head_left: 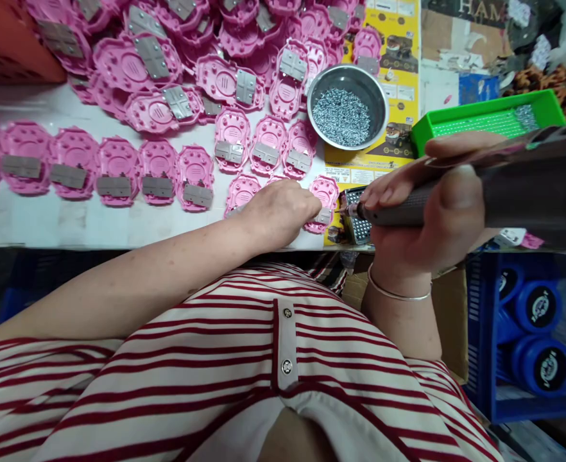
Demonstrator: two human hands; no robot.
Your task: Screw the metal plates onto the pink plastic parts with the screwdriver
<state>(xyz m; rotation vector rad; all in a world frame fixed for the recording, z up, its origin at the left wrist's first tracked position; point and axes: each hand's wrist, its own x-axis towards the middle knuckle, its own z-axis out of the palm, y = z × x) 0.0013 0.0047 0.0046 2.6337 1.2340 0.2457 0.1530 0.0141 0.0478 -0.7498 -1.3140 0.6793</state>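
My right hand (432, 212) is wrapped round a dark power screwdriver (528, 183) lying nearly level, its tip pointing left. That tip is over a small box with a perforated metal top (360, 224). My left hand (283, 215) is curled closed at the left edge of a pink plastic casing (325, 191) with a grey metal plate; its fingertips are hidden, so what they pinch does not show. Beneath this hand lie more pink casings, partly covered. Just beyond, a steel bowl (384, 122) holds many small screws (341, 117).
Pink casings with metal plates form a row (114, 157) on the left and a heap (167, 58) behind. A green tray (485, 112) is at right, an orange crate (13, 45) at far left. Below the table's right side, a blue crate (485, 359) holds blue round items.
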